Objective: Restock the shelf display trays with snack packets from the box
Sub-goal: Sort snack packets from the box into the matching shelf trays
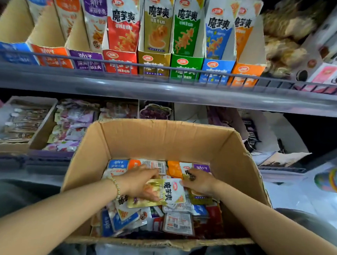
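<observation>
An open cardboard box [239,151] stands in front of me, its bottom covered with several mixed snack packets. Both my hands are down inside it. My left hand [138,181] grips a gold and white packet [167,192] lying on top of the pile. My right hand [200,181] lies on the packets just right of it, fingertips on the same packet's edge. On the upper shelf stand display trays in a row: blue [12,52], orange [49,56], purple [87,60], red [119,62], gold [153,64], green [186,68], blue [216,71] and orange [246,73], each holding upright packets.
A wire rail [167,68] runs along the front of the upper shelf. Below it, behind the box, the lower shelf holds a cardboard tray [38,137] of pouches and loose purple packets [73,125]. Boxed biscuits [325,64] sit at the upper right.
</observation>
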Tool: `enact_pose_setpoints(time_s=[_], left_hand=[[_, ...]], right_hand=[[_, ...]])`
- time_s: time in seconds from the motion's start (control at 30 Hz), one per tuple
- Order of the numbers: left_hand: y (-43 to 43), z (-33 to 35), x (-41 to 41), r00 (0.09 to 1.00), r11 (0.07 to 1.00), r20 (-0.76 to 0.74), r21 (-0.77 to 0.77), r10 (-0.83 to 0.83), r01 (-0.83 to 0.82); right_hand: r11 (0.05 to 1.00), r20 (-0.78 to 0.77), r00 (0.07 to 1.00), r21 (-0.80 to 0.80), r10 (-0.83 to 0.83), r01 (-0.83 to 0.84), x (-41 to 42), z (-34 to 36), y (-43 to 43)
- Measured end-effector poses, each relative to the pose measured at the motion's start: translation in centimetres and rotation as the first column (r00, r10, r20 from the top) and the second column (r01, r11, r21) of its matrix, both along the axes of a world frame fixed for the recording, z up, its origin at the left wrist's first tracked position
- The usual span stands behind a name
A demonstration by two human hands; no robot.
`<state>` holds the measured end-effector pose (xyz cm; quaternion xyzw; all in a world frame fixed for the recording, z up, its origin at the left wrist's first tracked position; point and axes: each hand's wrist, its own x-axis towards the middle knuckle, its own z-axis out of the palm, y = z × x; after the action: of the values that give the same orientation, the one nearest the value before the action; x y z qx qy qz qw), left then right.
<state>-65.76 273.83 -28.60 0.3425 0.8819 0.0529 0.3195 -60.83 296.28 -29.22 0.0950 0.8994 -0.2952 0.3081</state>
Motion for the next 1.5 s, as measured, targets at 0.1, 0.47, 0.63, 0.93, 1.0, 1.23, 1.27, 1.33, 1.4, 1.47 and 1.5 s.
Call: enact_pose_setpoints(time_s=[0.1,0.47,0.63,0.93,1.0,1.23,1.27,1.33,1.4,1.47,1.5], left_hand=[[-0.4,1.9,-0.5,0.993,0.996,0.085,0.032,0.077,-0.080],[-7.0,10.9,0.5,0.590,0.376,0.695,0.460,0.411,-0.804],[-7.5,11.3,1.4,0.540,0.245,0.699,0.485,0.469,-0.840],[-6.8,11.8,3.0,0.586,0.331,0.685,0.484,0.432,-0.810],[-8.6,12.4,2.4,0.552,0.237,0.701,0.503,0.451,-0.832],[-13.2,13.4,1.9,0.437,-0.064,0.870,0.461,0.228,-0.885],[-13.3,13.3,2.1,0.422,-0.084,0.880,0.448,0.219,-0.890],[-13.4,13.3,2.2,0.407,-0.110,0.887,0.437,0.219,-0.893],[-13.5,13.5,2.2,0.396,-0.133,0.893,0.428,0.213,-0.894],[-13.4,13.6,2.0,0.374,-0.161,0.907,0.405,0.193,-0.900],[-13.4,13.8,2.0,0.368,-0.172,0.911,0.399,0.188,-0.901]], right_hand=[[0.969,0.000,0.994,-0.222,-0.107,0.105,0.2,0.3,-0.5],[0.980,0.016,0.990,-0.134,-0.143,0.144,0.5,-0.5,-0.2],[0.899,-0.107,0.971,-0.409,-0.215,0.154,0.1,5.2,-1.6],[0.595,-0.126,0.939,-0.798,-0.321,0.096,-1.8,12.7,-11.3],[0.654,-0.234,0.888,-0.751,-0.395,0.092,-2.2,11.9,-11.9],[0.970,-0.029,0.989,-0.193,0.142,-0.145,-1.3,1.1,-12.3],[0.978,-0.052,0.983,-0.110,0.175,-0.180,-1.4,0.0,-12.9],[0.948,-0.023,0.956,0.141,0.292,-0.286,-2.0,-0.8,-14.2],[0.897,0.086,0.940,0.282,0.329,-0.340,-2.4,-0.5,-15.4],[0.917,0.135,0.948,0.246,0.287,-0.313,-2.5,0.0,-15.8],[0.959,0.117,0.969,0.155,0.220,-0.236,-2.4,0.2,-15.5]])
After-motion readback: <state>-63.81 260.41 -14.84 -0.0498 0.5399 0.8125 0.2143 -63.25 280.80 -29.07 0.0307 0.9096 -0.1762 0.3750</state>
